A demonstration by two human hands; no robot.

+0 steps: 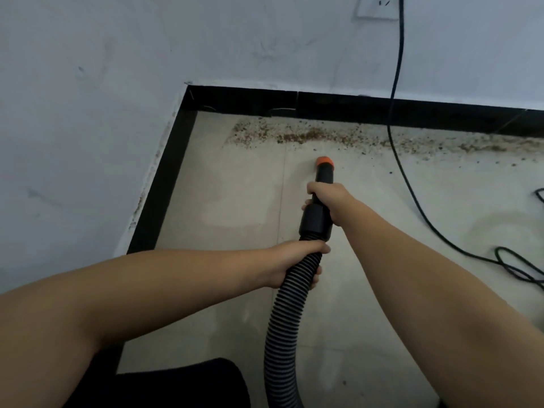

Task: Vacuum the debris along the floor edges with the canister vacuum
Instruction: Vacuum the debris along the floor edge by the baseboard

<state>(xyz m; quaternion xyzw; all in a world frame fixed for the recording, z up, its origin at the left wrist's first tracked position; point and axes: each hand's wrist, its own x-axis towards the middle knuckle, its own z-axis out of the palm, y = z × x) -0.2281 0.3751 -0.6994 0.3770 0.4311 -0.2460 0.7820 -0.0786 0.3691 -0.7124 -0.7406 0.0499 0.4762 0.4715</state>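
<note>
The right hand is gripping the black rigid nozzle tube of the vacuum, fingers curling round its narrow neck just above the wider black cuff. Nearer the camera, the left hand is wrapping round the ribbed grey-and-black hose right where it is entering that cuff, thumb lying across the top and fingertips showing on the hose's right side. Both forearms are reaching in from the near edge, the left crossing from the left side, the right coming from the lower right corner.

The tube is pointing away toward the far wall, its orange tip hovering at or just above the pale floor tile; whether it is touching cannot be told. The tip is sitting near, but short of, the band of brown debris that is lying along the far black skirting board and stretching off to the right. A few stray crumbs are lying to the right of the tip.

The hose is curving down and leaving the view at the near edge. A black power cord is hanging down the white wall from beside a wall socket, crossing the debris band and coiling on the floor at the far right. Another black skirting is running along the left wall to the corner.
</note>
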